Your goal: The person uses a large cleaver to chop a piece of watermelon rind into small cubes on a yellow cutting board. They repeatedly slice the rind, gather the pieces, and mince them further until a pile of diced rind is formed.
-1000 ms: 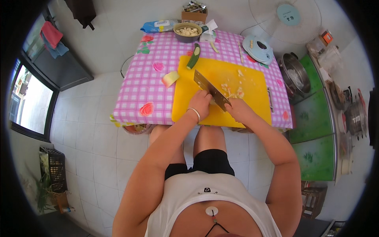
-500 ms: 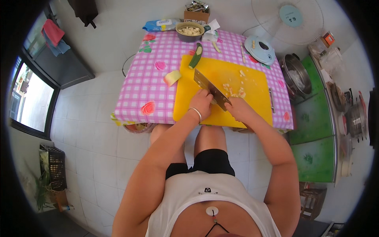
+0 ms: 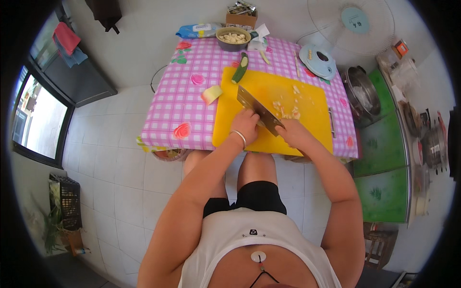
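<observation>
R hand (image 3: 292, 133) has fingers closed round handle of cleaver (image 3: 256, 106), over yellow board (image 3: 314, 127) on bench (image 3: 161, 115). Blade's long axis runs diag., up-left from R hand, just R of L hand (image 3: 246, 125); L fingers bent, grip hidden, can't tell.

And here's the cleaver (image 3: 261, 113), a broad, dark metal blade slanting over the board, its far end pointing between ten and eleven o'clock, its handle down between four and five, mostly covered! Tucked by the blade at six o'clock sits a small pale piece (image 3: 260, 124), largely hidden, its shape hard to read. Chopped bits (image 3: 284, 112), whitish and pinkish, lie in a loose scatter off the blade at three o'clock, a few strays out at two. Beneath, the yellow cutting board (image 3: 312, 132) lies flat.
</observation>
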{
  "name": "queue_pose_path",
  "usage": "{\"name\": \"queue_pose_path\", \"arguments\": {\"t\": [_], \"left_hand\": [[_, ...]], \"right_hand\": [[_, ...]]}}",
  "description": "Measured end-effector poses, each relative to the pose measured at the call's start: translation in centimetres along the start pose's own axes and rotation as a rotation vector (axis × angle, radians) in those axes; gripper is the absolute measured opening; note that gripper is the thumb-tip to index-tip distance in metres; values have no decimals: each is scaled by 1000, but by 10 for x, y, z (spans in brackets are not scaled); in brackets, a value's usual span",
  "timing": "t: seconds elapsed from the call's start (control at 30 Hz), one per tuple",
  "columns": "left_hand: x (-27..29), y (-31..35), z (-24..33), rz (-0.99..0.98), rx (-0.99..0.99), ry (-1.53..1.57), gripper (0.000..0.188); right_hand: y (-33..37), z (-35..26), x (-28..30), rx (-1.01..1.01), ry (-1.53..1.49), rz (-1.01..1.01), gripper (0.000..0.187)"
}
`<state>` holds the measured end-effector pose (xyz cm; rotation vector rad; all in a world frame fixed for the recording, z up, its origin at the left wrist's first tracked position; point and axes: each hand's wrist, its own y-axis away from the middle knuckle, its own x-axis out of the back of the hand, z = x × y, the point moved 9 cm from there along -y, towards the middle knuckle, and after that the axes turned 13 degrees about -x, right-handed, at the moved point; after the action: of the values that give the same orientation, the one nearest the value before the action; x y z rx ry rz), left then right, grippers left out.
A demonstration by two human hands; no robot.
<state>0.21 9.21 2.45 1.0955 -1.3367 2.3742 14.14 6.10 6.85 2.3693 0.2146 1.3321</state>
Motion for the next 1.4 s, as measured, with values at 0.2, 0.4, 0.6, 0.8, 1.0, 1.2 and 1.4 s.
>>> {"name": "queue_pose_path", "arguments": {"t": [0.2,0.4,0.6,0.8,1.0,1.2,1.4], "left_hand": [[-13,14,-12,-57,82,-85,13],[-24,2,5,-99,57,-41,15],[-24,12,-14,-93,140,-72,14],[-22,8,-10,-137,176,-29,13],[-16,11,-9,-70,165,-57,12],[-40,8,-9,-66,82,-110,10],[-23,16,-16,-251,165,-212,13]], "right_hand": [[19,-13,16,104,160,24,31],[-10,19,-4,120,16,104,25],[2,-3,7,107,-37,-41,18],[6,0,-3,72,-3,-15,15],[4,-4,-6,121,-24,-5,17],[22,4,11,140,99,-1,28],[7,-12,-6,158,127,83,35]]}}
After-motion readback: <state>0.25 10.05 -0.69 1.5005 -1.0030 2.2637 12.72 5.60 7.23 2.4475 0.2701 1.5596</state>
